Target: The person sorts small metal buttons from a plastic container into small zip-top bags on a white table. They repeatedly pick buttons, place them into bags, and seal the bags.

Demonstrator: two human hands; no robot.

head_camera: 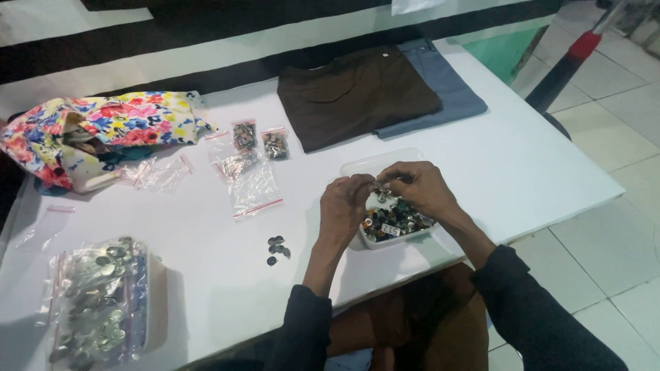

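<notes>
I am pinching small metal buttons with my left hand and right hand over the clear tub, which is sitting near the table edge at lower centre.

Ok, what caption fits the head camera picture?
Two hands pick small metal buttons from a clear tub on a white table.

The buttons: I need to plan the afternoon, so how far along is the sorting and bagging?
Looks early. Done: two small filled bags lie near the folded clothes, and a few loose buttons sit on the table. In hand: the left hand and right hand pinch a button over the plastic tub. Left: the tub is full, and empty zip bags wait.
</notes>
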